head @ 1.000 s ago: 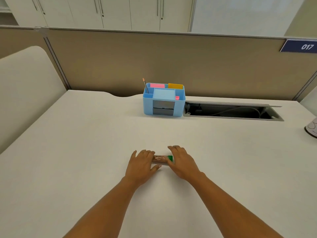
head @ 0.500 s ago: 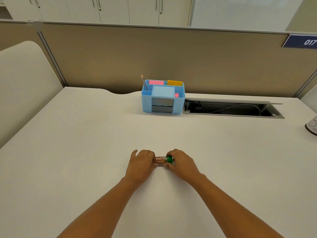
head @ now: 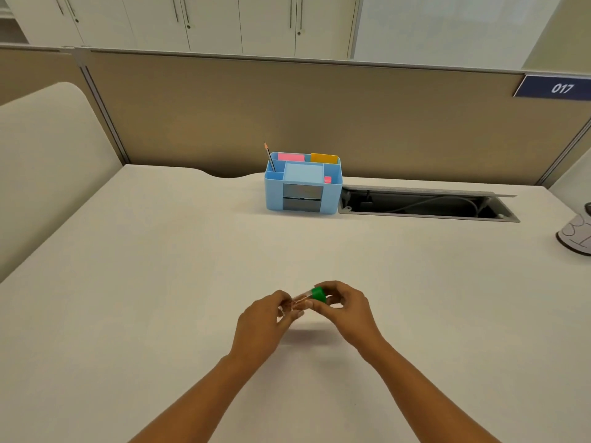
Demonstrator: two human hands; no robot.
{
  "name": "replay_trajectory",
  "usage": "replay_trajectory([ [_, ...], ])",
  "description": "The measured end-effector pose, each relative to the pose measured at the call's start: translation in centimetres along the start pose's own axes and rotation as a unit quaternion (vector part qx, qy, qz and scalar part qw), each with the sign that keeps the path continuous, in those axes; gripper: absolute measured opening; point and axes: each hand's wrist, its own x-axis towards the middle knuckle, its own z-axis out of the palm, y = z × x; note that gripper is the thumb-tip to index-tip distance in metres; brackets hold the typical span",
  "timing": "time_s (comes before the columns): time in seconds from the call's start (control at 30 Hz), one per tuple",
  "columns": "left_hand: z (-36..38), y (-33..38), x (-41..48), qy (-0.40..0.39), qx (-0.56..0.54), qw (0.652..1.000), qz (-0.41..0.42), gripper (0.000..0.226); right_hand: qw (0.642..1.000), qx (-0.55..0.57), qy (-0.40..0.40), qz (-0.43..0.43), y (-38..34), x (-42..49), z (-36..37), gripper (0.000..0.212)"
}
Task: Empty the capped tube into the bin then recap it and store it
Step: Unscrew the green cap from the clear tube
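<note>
A small clear tube [head: 300, 302] with brownish contents and a green cap [head: 318, 295] is held just above the white desk, tilted with the cap end up and to the right. My left hand [head: 267, 318] grips the tube's body. My right hand [head: 347, 310] pinches the green cap with its fingertips. The cap sits on the tube. A light blue desk organiser [head: 303, 187] with several open compartments and two grey drawers stands at the back of the desk, well beyond both hands.
A pencil [head: 270, 157] and pink and orange notes stand in the organiser. An open cable tray [head: 425, 204] is cut into the desk to its right. A patterned object [head: 577, 236] sits at the right edge. A beige partition runs behind the white desk [head: 160, 282].
Both hands closed on the tube as it lay flat on the desk, then lifted it. It now hangs tilted above the surface, cap end raised.
</note>
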Motion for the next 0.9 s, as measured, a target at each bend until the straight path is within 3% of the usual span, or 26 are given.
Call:
replay_trajectory([
  [0.2,-0.1,2.9,-2.7,-0.041,-0.229,0.968,-0.096,0.02,0.981,0.187,0.011,0.058,-1.7,-2.6,0.6,0.019],
  [0.4,-1.0,3.9,-3.6,-0.053,-0.212,0.971,-0.093,0.025,0.956,0.284,-0.02,0.063,-2.8,-4.7,1.1,0.028],
  [0.5,-2.3,4.4,-3.4,0.021,-0.236,0.967,-0.096,0.038,0.953,0.298,-0.02,0.06,-3.5,-5.1,1.0,0.026],
  [0.6,-3.6,5.5,-3.3,0.08,-0.285,0.95,-0.1,0.027,0.949,0.307,-0.045,0.061,-4.4,-5.6,1.1,0.024],
  [0.77,-3.8,6.4,-3.2,-0.04,-0.445,0.885,-0.131,0.034,0.958,0.264,-0.096,0.052,-5.9,-6.4,1.7,0.024],
  [0.9,-4.4,7.2,-3.2,-0.052,-0.501,0.856,-0.119,0.026,0.971,0.218,-0.098,0.02,-6.7,-6.6,2.1,0.029],
])
